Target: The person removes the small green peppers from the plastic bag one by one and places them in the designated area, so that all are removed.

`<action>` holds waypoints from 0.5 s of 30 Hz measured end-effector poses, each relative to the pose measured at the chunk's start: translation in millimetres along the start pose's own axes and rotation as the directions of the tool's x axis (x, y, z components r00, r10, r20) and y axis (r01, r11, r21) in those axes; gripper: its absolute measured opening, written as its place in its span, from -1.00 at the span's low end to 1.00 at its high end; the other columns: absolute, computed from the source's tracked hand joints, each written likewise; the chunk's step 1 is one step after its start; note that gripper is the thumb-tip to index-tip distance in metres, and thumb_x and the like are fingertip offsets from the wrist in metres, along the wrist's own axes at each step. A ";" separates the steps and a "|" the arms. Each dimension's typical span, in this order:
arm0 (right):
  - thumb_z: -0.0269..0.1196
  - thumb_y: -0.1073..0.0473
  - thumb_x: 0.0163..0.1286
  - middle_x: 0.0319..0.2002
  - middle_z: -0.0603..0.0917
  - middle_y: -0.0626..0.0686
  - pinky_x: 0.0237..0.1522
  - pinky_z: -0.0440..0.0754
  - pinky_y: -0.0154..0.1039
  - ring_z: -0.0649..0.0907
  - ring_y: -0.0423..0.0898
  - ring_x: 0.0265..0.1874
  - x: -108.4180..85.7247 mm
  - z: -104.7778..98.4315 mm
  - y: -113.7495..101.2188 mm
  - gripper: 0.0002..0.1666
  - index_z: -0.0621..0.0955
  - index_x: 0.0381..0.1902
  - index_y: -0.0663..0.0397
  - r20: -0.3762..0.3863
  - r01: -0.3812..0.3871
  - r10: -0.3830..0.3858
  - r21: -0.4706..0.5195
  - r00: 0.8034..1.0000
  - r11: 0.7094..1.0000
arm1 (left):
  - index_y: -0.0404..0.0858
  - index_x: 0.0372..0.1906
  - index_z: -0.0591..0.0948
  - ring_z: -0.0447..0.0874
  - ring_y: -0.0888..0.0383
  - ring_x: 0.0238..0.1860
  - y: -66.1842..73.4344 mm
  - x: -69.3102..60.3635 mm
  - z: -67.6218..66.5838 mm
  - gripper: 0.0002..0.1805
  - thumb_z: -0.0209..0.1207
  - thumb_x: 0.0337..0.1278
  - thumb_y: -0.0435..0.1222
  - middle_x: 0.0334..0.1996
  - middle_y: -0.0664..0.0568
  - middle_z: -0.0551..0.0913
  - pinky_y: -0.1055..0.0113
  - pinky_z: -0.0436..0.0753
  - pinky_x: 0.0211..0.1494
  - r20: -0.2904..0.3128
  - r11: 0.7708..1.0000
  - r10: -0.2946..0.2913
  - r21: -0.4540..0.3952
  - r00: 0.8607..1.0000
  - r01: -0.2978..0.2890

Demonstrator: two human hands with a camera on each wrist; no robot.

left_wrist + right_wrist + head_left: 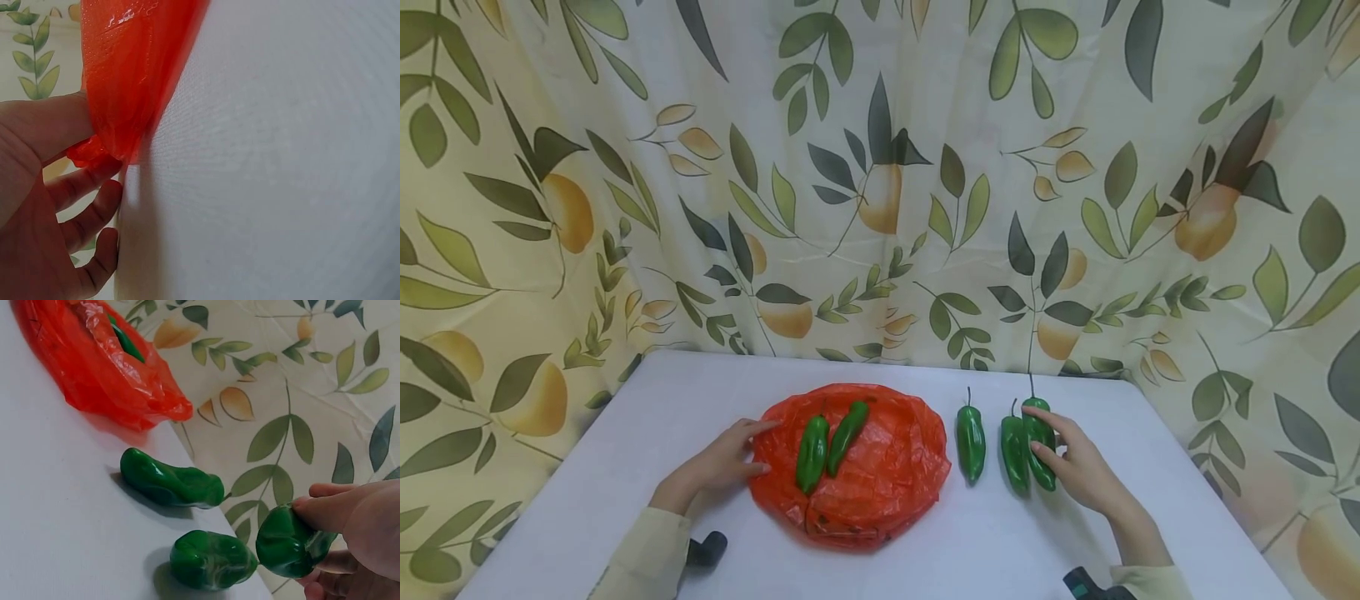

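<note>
Two green peppers (812,454) lie on a red plastic bag (880,467), spread in a round shape. At the bag's left edge my left hand (718,460) touches it; in the left wrist view the thumb and fingers of that hand (50,187) are around a fold of red plastic (125,81). On the right, my right hand (1078,462) grips the rightmost pepper (1040,433) between thumb and fingers. The right wrist view shows this pepper (289,542) pinched by the hand (356,537). Beside it lie a second pepper (1014,454) and a third (971,444).
A white tabletop (722,383) carries everything. Behind and beside it hangs a curtain (880,275) printed with leaves and fruit. Dark straps or devices (707,550) show at both wrists.
</note>
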State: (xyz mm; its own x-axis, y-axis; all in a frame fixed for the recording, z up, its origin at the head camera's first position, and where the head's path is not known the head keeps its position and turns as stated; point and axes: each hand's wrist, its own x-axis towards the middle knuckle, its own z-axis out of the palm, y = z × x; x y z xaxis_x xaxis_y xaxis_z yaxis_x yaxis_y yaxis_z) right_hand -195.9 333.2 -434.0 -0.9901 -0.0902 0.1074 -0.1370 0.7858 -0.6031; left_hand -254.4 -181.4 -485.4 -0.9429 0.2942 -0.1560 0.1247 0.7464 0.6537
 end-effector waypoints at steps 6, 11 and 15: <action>0.20 0.26 0.47 0.37 0.31 0.43 -0.24 0.62 -0.21 0.52 0.21 0.03 0.2 0.1 5.4 -0.29 0.26 0.52 0.05 0.025 -0.037 0.036 0.012 0.999 0.999 | -0.01 0.44 0.44 0.47 -0.12 0.31 0.1 -0.5 0.4 -0.24 0.43 0.10 -0.22 0.27 -0.09 0.47 -0.16 0.64 0.26 -0.003 1.000 0.004 0.001 1.000 -0.004; 0.19 0.25 0.47 0.38 0.30 0.45 -0.24 0.61 -0.20 0.52 0.24 0.04 2.0 0.5 11.8 -0.28 0.26 0.53 0.06 0.029 -0.057 0.057 -0.006 0.998 0.998 | -0.01 0.44 0.44 0.48 -0.11 0.30 -1.0 0.7 1.2 -0.24 0.43 0.10 -0.22 0.27 -0.08 0.48 -0.16 0.62 0.28 -0.005 1.000 0.002 -0.002 1.000 -0.002; 0.17 0.25 0.48 0.37 0.30 0.46 -0.22 0.61 -0.20 0.52 0.24 0.04 3.8 1.2 16.5 -0.29 0.25 0.53 0.06 0.038 -0.087 0.087 -0.022 0.995 0.996 | -0.01 0.44 0.44 0.48 -0.11 0.31 -1.4 1.4 1.3 -0.24 0.43 0.10 -0.21 0.26 -0.07 0.49 -0.16 0.62 0.28 -0.005 1.000 -0.009 -0.009 1.000 0.009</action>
State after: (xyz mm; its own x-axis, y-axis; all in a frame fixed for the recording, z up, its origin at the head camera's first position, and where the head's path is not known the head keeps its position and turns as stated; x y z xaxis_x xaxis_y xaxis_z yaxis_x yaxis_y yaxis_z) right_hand -201.9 345.1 -444.5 -0.9987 -0.0443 0.0242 -0.0500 0.8042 -0.5923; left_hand -255.5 -181.3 -487.5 -0.9456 0.2845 -0.1577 0.1140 0.7437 0.6587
